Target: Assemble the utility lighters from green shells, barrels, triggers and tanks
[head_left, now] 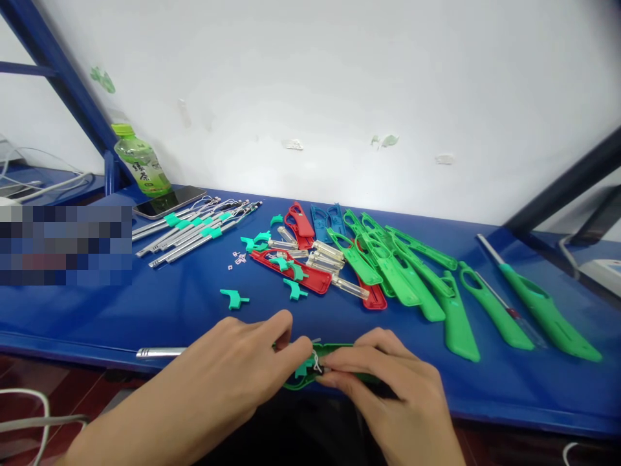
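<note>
Below a white wall (315,77), at six o'clock on a blue table (184,317), the left hand (252,356) is clamping a green shell (297,385) at nine o'clock and the right hand (398,375) at three, while the white wires (317,362) between are probably needing gentle, unkinked seating.

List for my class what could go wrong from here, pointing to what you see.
The thin white wire between the left hand and the right hand might get pinched or tugged against the green shell.

The shell is near the front edge of the blue table, so a loose part could drop off.

The tiny white pieces lie loose and could be scattered by a passing sleeve.
</note>
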The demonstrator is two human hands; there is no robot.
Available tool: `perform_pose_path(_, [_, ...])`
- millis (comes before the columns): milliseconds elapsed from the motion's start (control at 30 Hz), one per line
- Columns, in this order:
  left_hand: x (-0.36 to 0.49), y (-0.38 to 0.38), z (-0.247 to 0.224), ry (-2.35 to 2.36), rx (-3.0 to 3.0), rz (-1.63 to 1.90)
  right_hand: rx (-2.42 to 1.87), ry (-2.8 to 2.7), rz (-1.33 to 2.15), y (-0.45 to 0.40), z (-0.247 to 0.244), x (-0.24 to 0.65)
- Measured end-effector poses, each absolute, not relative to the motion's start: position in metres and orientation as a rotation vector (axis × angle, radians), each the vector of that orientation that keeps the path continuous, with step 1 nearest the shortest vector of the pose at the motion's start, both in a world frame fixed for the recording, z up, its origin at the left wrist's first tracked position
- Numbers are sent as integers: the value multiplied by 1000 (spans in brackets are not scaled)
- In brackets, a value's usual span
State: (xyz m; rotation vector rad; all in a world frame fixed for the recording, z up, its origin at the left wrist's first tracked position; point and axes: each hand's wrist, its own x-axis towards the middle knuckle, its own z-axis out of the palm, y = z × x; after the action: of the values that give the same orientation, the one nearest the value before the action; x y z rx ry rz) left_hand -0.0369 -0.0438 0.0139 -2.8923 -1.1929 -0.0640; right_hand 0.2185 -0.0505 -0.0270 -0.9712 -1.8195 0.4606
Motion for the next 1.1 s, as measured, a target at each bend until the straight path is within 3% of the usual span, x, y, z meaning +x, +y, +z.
perform_pose_path(800, [-32,-40,20,-1082,-2903,-206,-874,-2121,332,-54,-17,228])
perform_pose_path(1100, [-36,-40,12,-1152,-2876,-61,-998,-1972,355,-50,-22,222])
